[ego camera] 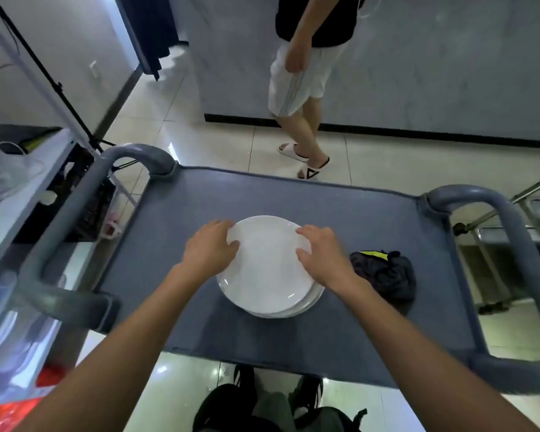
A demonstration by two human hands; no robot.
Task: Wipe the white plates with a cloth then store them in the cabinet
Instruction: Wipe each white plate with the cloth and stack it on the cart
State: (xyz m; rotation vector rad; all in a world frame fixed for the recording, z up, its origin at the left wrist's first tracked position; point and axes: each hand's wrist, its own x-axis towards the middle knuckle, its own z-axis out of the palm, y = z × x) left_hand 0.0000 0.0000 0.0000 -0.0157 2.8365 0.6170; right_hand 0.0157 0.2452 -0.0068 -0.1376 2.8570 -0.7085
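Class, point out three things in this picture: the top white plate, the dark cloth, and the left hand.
top white plate [267, 269], head view, bare centre of its face.
dark cloth [385, 275], head view, middle of the crumpled bundle.
left hand [211, 249], head view, back of the hand.

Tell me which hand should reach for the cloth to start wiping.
Right. The dark cloth lies just beside the right hand on the cart; the left hand grips the top plate's far side.

Both forearms are bare to the frame's edge, no sleeves showing. The left hand [211, 249] and right hand [320, 251] wear no gloves, rings or watch. Below the cart, dark shoes [306, 391] and greyish trousers [272, 410] show
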